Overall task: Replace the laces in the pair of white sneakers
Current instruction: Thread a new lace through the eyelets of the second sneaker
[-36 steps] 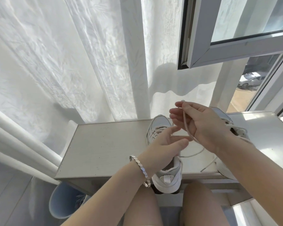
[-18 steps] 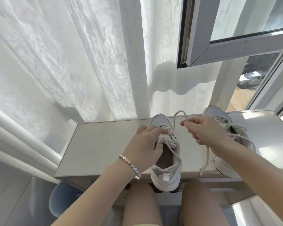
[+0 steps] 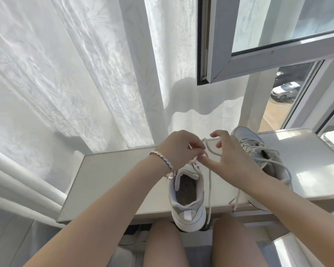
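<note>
A white sneaker (image 3: 187,201) stands on the pale bench (image 3: 114,180) with its heel over the near edge, toward me. My left hand (image 3: 179,147), a bracelet on its wrist, pinches the white lace (image 3: 209,189) above the shoe's front. My right hand (image 3: 231,158) is just to the right. Its fingers curl round a loop of the same lace and its thumb points left at the crossing. One lace end hangs down past the bench edge. The second sneaker (image 3: 258,151), loosely laced, lies behind my right forearm and is partly hidden.
A white curtain (image 3: 85,74) hangs behind the bench. An open window sash (image 3: 239,60) juts out overhead at the right. White pipes (image 3: 17,182) run along the left. My bare knees (image 3: 162,245) are under the bench's near edge, with shoes on the floor below.
Both hands have moved up and away from me to the sneaker's front. The left hand went from the tongue to pinching the lace, and the lace now forms a loop between the hands.
</note>
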Available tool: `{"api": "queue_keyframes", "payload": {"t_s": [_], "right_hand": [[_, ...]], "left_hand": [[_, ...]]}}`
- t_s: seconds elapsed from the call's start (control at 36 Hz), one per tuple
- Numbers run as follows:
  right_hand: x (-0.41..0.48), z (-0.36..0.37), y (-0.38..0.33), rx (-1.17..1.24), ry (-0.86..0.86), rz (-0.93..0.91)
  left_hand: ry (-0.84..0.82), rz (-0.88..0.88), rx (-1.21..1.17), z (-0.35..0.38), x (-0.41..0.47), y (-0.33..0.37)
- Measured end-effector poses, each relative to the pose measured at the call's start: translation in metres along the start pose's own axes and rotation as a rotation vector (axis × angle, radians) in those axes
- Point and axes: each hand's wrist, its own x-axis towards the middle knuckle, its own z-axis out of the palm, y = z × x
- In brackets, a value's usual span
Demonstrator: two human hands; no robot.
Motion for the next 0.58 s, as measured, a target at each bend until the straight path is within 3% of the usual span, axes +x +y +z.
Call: {"api": "queue_keyframes", "payload": {"t_s": [0.11, 0.22, 0.39, 0.44, 0.58], "right_hand": [[0.002, 0.003, 0.006, -0.032, -0.042, -0.085], [0.001, 0.006, 0.012, -0.133, 0.215, -0.188], [0.003, 0.008, 0.012, -0.239, 0.392, -0.349], [0.001, 0.006, 0.007, -0.197, 0.298, -0.370], [-0.005, -0.001, 0.007, 0.106, -0.316, -0.039]], "left_hand": [[-0.024, 0.010, -0.097, 0.000, 0.004, 0.003], [-0.003, -0.051, -0.207, -0.001, 0.003, -0.001], [-0.054, -0.086, -0.317, -0.005, 0.000, -0.002], [-0.062, -0.076, -0.326, -0.006, 0.000, -0.002], [0.091, -0.102, -0.342, -0.007, 0.004, -0.010]]}}
